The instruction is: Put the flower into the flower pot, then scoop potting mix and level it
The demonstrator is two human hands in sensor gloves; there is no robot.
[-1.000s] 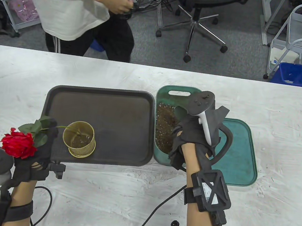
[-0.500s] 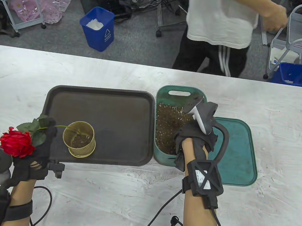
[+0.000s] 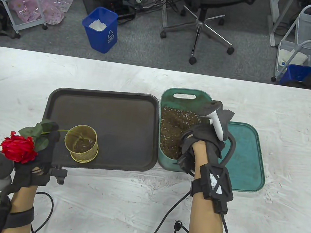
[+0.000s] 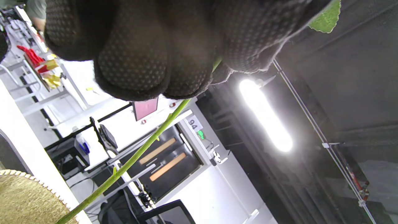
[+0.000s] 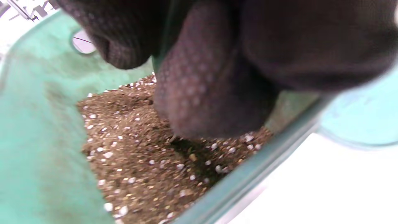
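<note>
The red rose [image 3: 19,148] leans at nine o'clock of the gold flower pot [image 3: 81,143], its stem end already inside, the left hand [image 3: 35,160] curled round the stem; the right hand [image 3: 197,145] is down in the green tub's [image 3: 185,93] potting mix [image 3: 171,130], seemingly gripping a scoop handle; filling and levelling remain.

Both hands wear black dotted-grip gloves below bare forearms. The left hand [image 3: 32,167] carries a grey round-topped tracker; the right hand [image 3: 201,141] has a black one with a white handle. Black straps and cables circle each wrist.
</note>
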